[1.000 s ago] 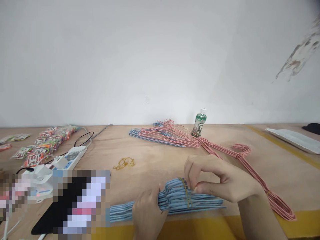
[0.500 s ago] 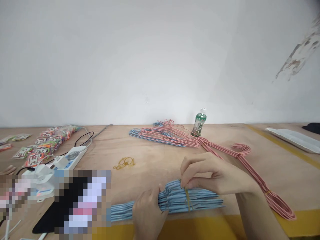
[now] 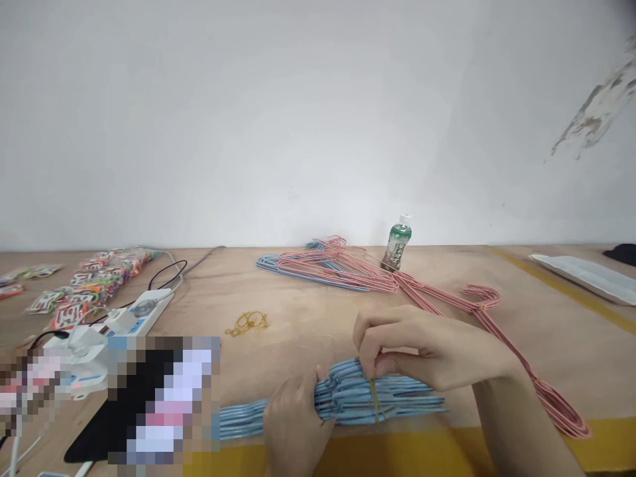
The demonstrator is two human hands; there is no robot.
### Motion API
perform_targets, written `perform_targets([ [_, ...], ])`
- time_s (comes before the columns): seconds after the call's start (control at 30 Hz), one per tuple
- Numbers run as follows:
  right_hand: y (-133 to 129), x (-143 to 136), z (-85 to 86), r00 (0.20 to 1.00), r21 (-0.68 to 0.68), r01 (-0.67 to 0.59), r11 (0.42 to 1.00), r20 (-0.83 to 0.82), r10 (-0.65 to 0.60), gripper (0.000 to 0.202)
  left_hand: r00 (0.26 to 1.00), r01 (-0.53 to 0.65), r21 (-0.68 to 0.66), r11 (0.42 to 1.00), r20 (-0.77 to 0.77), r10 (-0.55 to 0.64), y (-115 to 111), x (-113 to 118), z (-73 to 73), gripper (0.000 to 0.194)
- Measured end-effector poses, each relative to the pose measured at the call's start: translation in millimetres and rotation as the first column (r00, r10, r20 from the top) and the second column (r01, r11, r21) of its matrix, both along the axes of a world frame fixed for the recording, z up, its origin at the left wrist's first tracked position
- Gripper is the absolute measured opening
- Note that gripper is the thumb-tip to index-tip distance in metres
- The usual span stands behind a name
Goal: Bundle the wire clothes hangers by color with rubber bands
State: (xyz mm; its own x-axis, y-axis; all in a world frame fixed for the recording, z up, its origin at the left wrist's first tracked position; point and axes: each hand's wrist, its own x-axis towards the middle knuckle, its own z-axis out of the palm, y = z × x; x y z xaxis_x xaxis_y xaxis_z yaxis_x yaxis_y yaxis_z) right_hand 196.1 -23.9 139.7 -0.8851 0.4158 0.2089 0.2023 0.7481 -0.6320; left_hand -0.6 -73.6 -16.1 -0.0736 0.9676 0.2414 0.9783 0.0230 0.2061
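A bundle of blue wire hangers (image 3: pixel 345 401) lies near the table's front edge, seen from its narrow side. My left hand (image 3: pixel 295 421) is closed around the middle of the bundle. A yellow rubber band (image 3: pixel 375 404) runs round the bundle to the right of that hand. My right hand (image 3: pixel 422 344) reaches over the top with thumb and forefinger pinched at the band's upper end. Its fingertips partly hide the band there.
Pink hangers (image 3: pixel 559 404) lie banded at the right; pink and blue hangers (image 3: pixel 338 271) lie behind. Loose rubber bands (image 3: pixel 248 323), a green-labelled bottle (image 3: pixel 397 245), a power strip (image 3: pixel 149 315), small packets (image 3: pixel 94 285) and a white tray (image 3: pixel 586 277) also stand on the table (image 3: pixel 293 338).
My right thumb and forefinger have shifted slightly down and left at the rubber band. Its strands on the bundle's side now lie closer together. My left hand keeps its place.
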Motion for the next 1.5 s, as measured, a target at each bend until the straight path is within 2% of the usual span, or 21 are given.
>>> perform_targets([
  [0.37, -2.7, 0.5, -0.4, 0.999, -0.025, -0.002, 1.000, -0.054, 0.001, 0.025, 1.000, -0.002, -0.012, 1.000, -0.013, 0.002, 0.2, -0.1, -1.3, 0.011],
  [0.57, -1.1, 0.3, -3.3, 0.996, -0.088, -0.046, 0.995, -0.079, 0.039, 0.023, 1.000, 0.005, -0.009, 1.000, 0.018, -0.005, 0.1, -0.6, 0.2, 0.015],
  [0.7, 0.4, 0.7, -8.5, 0.985, -0.183, -0.104, 0.978, -0.158, 0.075, 0.018, 1.000, 0.007, -0.024, 1.000, -0.006, -0.007, 0.2, -1.4, -0.6, 0.014],
  [0.8, 1.9, 3.3, -12.9, 0.984, -0.210, -0.081, 0.974, -0.173, 0.045, 0.014, 1.000, 0.022, -0.024, 0.999, 0.019, -0.021, 1.0, -2.0, -0.9, 0.017],
  [0.93, -1.4, 9.8, -10.3, 0.990, -0.127, 0.078, 0.989, -0.106, -0.091, 0.013, 0.999, 0.018, -0.016, 1.000, 0.042, -0.017, 4.1, -3.0, -0.6, 0.021],
  [1.1, -20.7, 16.7, 7.2, 0.945, 0.052, 0.285, 0.957, 0.152, -0.289, 0.008, 0.998, 0.019, -0.065, 0.998, 0.056, -0.015, 8.1, -3.6, 2.2, 0.025],
  [1.2, -31.8, 17.8, 13.5, 0.907, 0.152, 0.337, 0.929, 0.213, -0.364, 0.014, 0.998, 0.002, -0.095, 0.995, 0.055, 0.004, 7.0, -2.5, 4.7, 0.027],
  [1.27, -35.3, 17.1, 13.1, 0.923, 0.173, 0.302, 0.938, 0.193, -0.332, 0.023, 0.998, 0.009, -0.098, 0.995, 0.061, -0.003, 5.1, -1.9, 5.0, 0.028],
  [1.33, -35.8, 15.1, 9.6, 0.959, 0.130, 0.233, 0.964, 0.137, -0.250, 0.031, 0.998, 0.016, -0.082, 0.997, 0.060, -0.011, 3.6, -1.4, 3.9, 0.028],
  [1.4, -35.1, 11.7, 4.7, 0.978, 0.028, 0.203, 0.979, 0.044, -0.204, 0.033, 0.999, 0.006, -0.057, 0.998, 0.052, -0.003, 2.9, -1.1, 2.7, 0.027],
  [1.5, -34.9, 4.4, -2.3, 0.956, -0.204, 0.277, 0.939, -0.044, -0.291, 0.032, 0.999, 0.001, -0.044, 0.999, 0.053, 0.002, 3.6, -0.3, 3.0, 0.022],
])
